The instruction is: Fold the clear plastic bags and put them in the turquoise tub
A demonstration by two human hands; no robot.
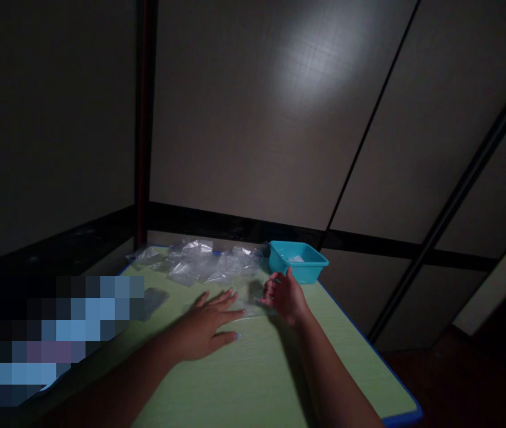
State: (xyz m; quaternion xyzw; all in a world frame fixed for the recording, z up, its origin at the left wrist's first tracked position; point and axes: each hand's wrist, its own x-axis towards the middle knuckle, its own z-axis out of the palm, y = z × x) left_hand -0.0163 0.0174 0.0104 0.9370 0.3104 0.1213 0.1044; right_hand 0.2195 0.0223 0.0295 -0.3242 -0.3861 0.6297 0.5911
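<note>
My left hand (206,324) lies flat on the green table (262,380), fingers stretched out and pressing on a clear plastic bag (246,303). My right hand (285,295) is curled at the bag's right edge, fingers pinched on the plastic. Beyond the hands, a heap of several clear plastic bags (195,261) covers the far end of the table. A turquoise plastic tub (297,261) stands at the far right corner, just past my right hand, with something pale inside.
The table has a blue rim (402,416) and ends close on the right. Dark panelled walls (280,119) close in behind and to the left. Another loose clear bag (152,300) lies left of my left hand. The room is dim.
</note>
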